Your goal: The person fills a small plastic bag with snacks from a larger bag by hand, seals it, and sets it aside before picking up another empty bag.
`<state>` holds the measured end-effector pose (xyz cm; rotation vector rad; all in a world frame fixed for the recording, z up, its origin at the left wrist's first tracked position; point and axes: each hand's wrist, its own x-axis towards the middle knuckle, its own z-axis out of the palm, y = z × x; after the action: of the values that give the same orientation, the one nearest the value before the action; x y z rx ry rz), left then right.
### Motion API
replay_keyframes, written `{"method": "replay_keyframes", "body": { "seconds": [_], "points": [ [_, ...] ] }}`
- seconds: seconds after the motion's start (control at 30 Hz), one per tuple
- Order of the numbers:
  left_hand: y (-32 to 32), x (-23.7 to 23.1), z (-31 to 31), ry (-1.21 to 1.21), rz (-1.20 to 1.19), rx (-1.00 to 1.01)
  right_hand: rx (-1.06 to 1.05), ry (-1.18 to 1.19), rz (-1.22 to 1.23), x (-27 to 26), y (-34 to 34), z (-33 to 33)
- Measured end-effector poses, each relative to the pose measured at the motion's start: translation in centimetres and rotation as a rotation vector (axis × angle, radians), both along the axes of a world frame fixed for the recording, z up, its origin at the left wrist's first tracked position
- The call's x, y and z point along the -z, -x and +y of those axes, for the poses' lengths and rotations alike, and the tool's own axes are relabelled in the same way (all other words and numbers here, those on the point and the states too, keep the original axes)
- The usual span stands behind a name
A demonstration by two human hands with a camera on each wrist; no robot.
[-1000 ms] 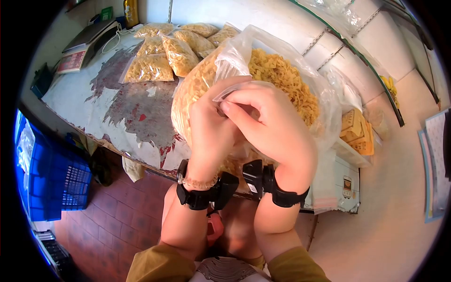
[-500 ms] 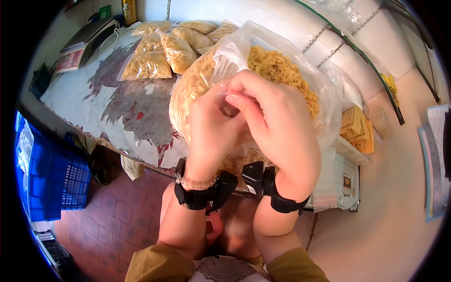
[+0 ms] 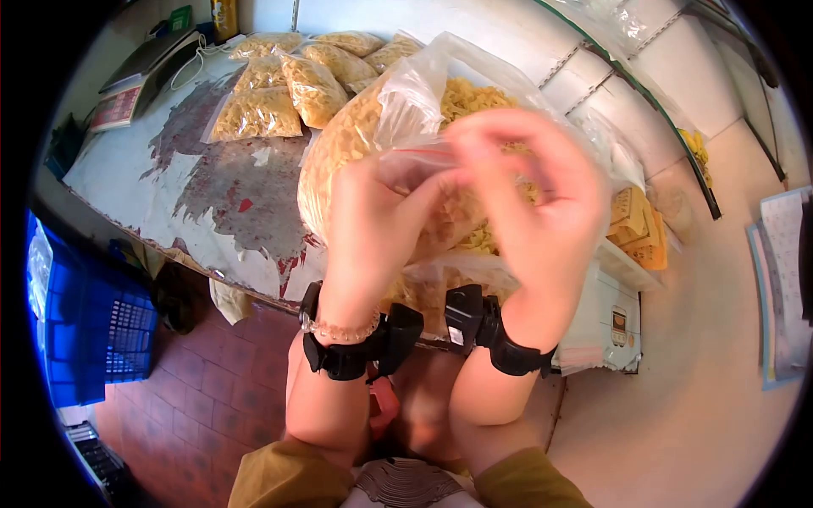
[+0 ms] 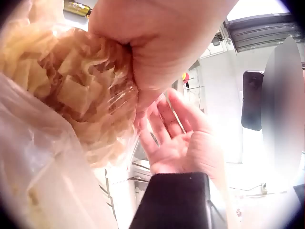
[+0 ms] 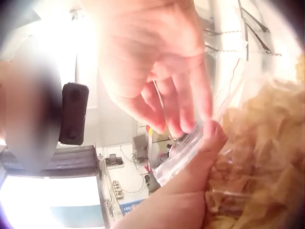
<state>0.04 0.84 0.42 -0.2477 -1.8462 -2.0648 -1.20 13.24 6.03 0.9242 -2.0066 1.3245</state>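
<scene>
Head view: in front of me, the person's left hand (image 3: pixel 364 207) pinches a small clear plastic zip bag (image 5: pixel 259 157) near its red-lined mouth, thumb against the fingers. The bag, full of pale yellow, crinkled flakes, is held up before a big translucent plastic sack (image 3: pixel 334 169) heaped with similar flakes. The right hand (image 3: pixel 546 199), blurred, has its fingers loosely bent and apart beside the bag's mouth; I can't tell whether a fingertip touches it. Farther back, filled clear plastic pouches (image 3: pixel 258 114) lie bunched on the worn grey-and-white table (image 3: pixel 199 199).
</scene>
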Motion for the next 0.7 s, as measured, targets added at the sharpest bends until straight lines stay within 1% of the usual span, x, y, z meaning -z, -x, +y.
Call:
{"method": "replay_keyframes", "body": {
  "seconds": [0.03,0.1,0.13,0.2,0.23,0.3,0.33,0.4,0.43,0.5,0.53,0.57,0.63,0.67,0.7],
  "points": [
    [0.1,0.0,0.1,0.079,0.025,-0.061,0.003,-0.007,0.0,0.0,0.0,0.4],
    [0.4,0.1,0.0,0.084,0.027,-0.059,0.213,0.401,-0.038,0.0,-0.1,1.2],
    [0.3,-0.1,0.0,0.028,0.04,-0.081,0.215,0.399,-0.037,0.4,0.3,1.9],
    [0.0,-0.3,0.0,-0.069,0.061,-0.125,0.378,0.446,-0.17,1.9,2.0,3.6],
    [0.0,-0.2,0.0,-0.067,0.063,-0.122,0.38,0.448,-0.169,2.7,2.7,4.5],
    [0.2,0.1,0.0,-0.139,0.169,-0.174,0.616,0.032,-0.373,3.9,3.6,5.6],
    [0.3,0.1,0.1,-0.139,0.169,-0.173,0.617,0.032,-0.372,4.6,3.7,5.7],
    [0.4,0.2,0.2,-0.121,0.252,-0.239,0.745,-0.446,-0.616,6.0,3.6,5.3],
    [0.5,0.3,0.4,-0.12,0.252,-0.237,0.747,-0.445,-0.617,6.3,3.7,5.2],
    [0.6,0.5,0.8,-0.072,0.241,-0.251,0.433,-0.59,-0.827,6.7,3.9,5.0],
    [0.7,0.6,1.1,-0.069,0.24,-0.247,0.395,-0.618,-0.841,7.0,4.0,5.0],
    [0.7,0.6,1.4,-0.071,0.244,-0.232,0.395,-0.614,-0.844,7.4,4.2,5.0],
    [0.7,0.7,1.6,-0.069,0.248,-0.215,0.391,-0.686,-0.917,7.9,4.5,4.8],
    [0.7,0.7,1.7,0.005,0.262,-0.242,0.389,-0.682,-0.919,8.0,4.6,4.7],
    [0.7,0.6,1.8,0.078,0.277,-0.269,0.335,-0.698,-0.942,7.7,4.7,4.5]
  ]
}}
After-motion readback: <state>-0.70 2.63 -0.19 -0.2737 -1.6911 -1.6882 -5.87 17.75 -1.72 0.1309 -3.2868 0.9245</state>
